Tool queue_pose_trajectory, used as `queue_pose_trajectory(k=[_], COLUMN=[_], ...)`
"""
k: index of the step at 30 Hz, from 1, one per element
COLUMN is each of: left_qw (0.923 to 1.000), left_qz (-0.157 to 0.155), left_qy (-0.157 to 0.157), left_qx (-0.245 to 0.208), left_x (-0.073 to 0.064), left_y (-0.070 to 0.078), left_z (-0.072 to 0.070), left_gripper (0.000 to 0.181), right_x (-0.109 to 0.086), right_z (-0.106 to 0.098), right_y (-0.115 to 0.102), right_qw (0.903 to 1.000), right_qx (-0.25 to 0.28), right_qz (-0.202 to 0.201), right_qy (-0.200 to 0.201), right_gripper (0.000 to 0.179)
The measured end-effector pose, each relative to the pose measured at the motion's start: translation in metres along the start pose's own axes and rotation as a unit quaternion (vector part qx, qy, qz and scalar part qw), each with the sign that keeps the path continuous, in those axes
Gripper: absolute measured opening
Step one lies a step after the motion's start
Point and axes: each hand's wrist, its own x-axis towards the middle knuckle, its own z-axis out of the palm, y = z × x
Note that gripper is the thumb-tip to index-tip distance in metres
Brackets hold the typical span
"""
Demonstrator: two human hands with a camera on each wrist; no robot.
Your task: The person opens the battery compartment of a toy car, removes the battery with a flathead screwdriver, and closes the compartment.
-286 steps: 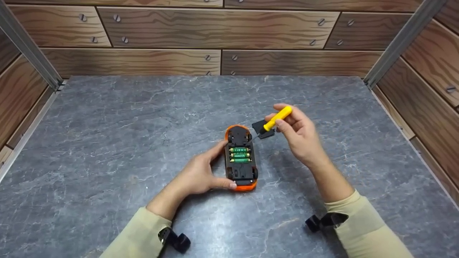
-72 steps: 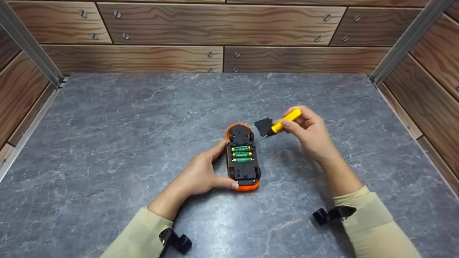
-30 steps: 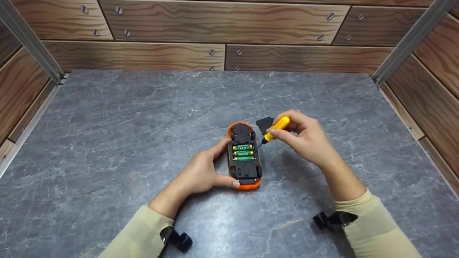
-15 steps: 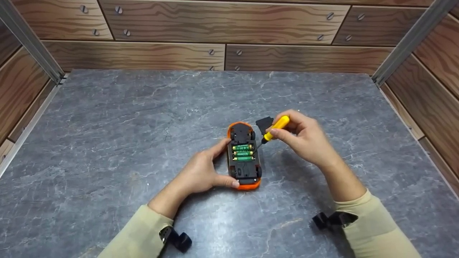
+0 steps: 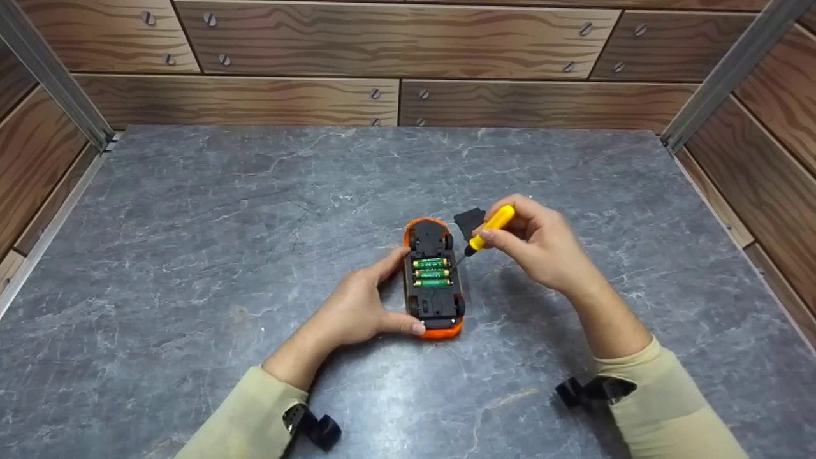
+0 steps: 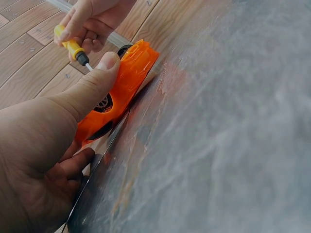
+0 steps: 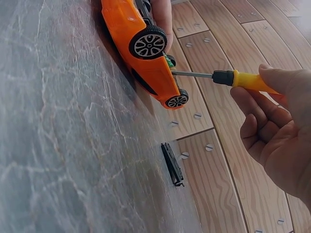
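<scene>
An orange toy car point(image 5: 436, 306) lies upside down on the table, its battery compartment uncovered with three green batteries point(image 5: 431, 273) side by side. Along its left side my left hand point(image 5: 357, 309) grips it, thumb at the near end and fingers at the far part. My right hand point(image 5: 542, 245) pinches a screwdriver point(image 5: 494, 225) with a yellow handle. The screwdriver's thin shaft point(image 7: 194, 74) reaches the compartment's right edge, beside the batteries; its very tip is hidden in the right wrist view. Just beyond the screwdriver lies the black battery cover point(image 5: 469, 220), partly behind my right fingers.
The grey marbled table point(image 5: 255, 210) stretches around the car. Wood-patterned panels point(image 5: 395, 41) stand at the back and both sides, with metal posts point(image 5: 714, 76) at the corners. Black wrist cameras point(image 5: 312, 426) sit on both sleeves.
Across the earlier frames, the screwdriver went from the compartment's upper corner, out to the right, then back to its right edge. The battery cover's angle changed early on. Over the last second almost nothing moved.
</scene>
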Motion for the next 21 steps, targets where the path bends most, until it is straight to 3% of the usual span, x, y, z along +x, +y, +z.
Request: queue_pose_trajectory(k=[11, 21], left_qw=[0.9999, 1.0], left_qz=[-0.001, -0.003], left_qy=[-0.004, -0.003], left_qx=[-0.011, -0.009], left_x=[0.001, 0.0], left_y=[0.001, 0.0], left_z=[0.0, 0.0], left_gripper=[0.128, 0.126], right_x=[0.0, -0.001], right_z=[-0.001, -0.012], right_y=[0.0, 0.002], right_qw=[1.0, 0.9978], right_qx=[-0.007, 0.048], right_qz=[0.002, 0.004], right_qy=[0.006, -0.046], right_gripper=[0.02, 0.017])
